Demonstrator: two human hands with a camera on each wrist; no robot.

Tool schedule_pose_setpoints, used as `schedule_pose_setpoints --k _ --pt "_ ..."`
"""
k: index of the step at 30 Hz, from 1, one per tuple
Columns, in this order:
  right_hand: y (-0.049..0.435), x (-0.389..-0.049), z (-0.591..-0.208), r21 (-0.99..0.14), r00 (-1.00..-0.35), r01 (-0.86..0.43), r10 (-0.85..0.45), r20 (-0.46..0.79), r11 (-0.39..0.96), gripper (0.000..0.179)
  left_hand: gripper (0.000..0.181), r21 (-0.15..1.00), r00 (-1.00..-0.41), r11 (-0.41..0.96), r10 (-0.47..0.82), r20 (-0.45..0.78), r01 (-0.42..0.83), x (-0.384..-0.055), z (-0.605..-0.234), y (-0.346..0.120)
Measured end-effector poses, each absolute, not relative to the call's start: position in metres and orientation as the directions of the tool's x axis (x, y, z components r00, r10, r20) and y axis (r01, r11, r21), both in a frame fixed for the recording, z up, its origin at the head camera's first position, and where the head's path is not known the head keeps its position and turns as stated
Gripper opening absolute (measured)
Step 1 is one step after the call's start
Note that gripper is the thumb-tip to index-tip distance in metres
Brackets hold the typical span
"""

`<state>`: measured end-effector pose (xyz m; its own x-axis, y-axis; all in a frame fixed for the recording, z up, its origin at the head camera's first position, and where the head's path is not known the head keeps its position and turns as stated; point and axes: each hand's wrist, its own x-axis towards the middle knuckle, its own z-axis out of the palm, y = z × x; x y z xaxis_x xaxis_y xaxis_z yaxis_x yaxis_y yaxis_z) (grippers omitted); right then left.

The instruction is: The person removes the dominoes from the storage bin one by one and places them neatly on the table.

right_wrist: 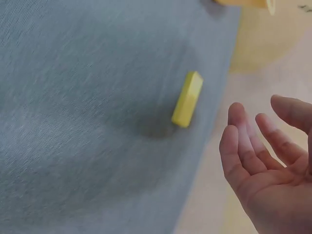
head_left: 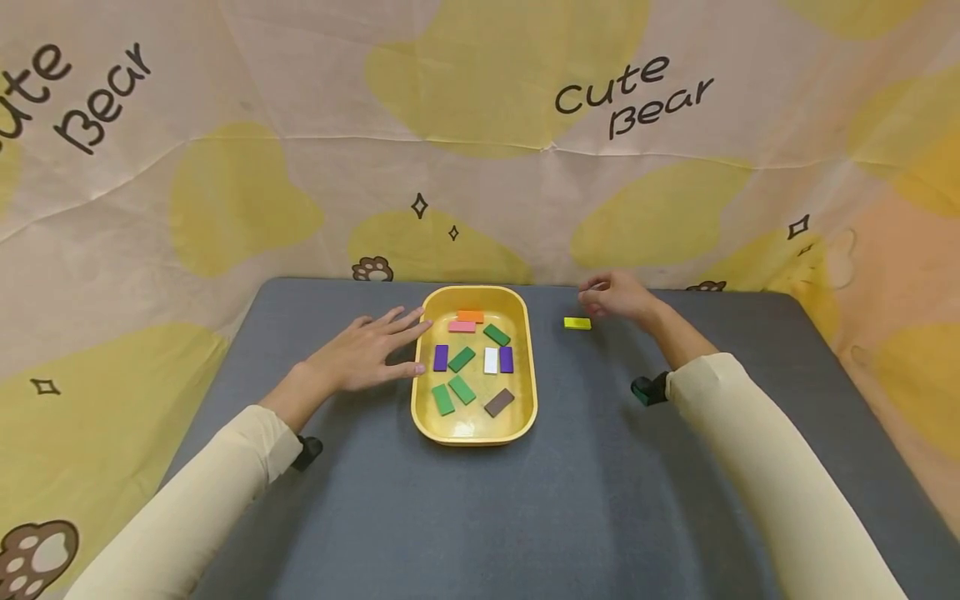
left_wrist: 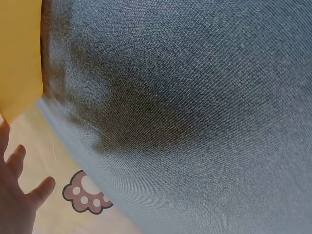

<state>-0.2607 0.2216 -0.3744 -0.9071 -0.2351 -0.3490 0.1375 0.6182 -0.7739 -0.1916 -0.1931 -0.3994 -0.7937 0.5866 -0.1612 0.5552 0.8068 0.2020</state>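
My left hand (head_left: 367,354) has its fingers spread at the left rim of a yellow tray (head_left: 533,367); fingertips overlap the rim, but firm contact is hard to judge. Flat rectangular blocks lie inside the tray: an orange block (head_left: 471,317), a pink block (head_left: 462,327), a white block (head_left: 491,361), a brown block (head_left: 498,402), two purple ones and several green ones. Right of the tray, a yellow block (head_left: 577,323) lies on the table. Just beyond it hovers my right hand (head_left: 618,296), fingers loosely bent and holding nothing in the right wrist view.
A grey cloth-covered table (head_left: 525,517) lies beneath everything. Its far edge meets a patterned fabric backdrop (head_left: 480,208) close behind the tray and my right hand. Dark wrist devices (head_left: 649,389) show at both sleeves.
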Motion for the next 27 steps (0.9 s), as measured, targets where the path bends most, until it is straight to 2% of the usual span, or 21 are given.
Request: schedule_pose_setpoints --k 10,17,27 --pt "0.187 -0.263 -0.355 -0.795 -0.899 0.076 -0.304 -0.315 0.602 0.039 0.08 0.202 -0.797 0.811 0.581 -0.165 0.55 -0.193 -0.4 -0.192" --pt "0.163 -0.264 -0.34 -0.839 -0.902 0.062 -0.33 -0.279 0.541 0.038 0.08 0.209 -0.788 0.799 0.597 -0.15 0.565 -0.192 -0.401 -0.193" --pt "0.126 -0.262 -0.341 -0.866 -0.878 0.057 -0.388 -0.28 0.498 0.04 0.08 0.213 -0.793 0.804 0.59 -0.156 0.556 -0.19 -0.401 -0.194"
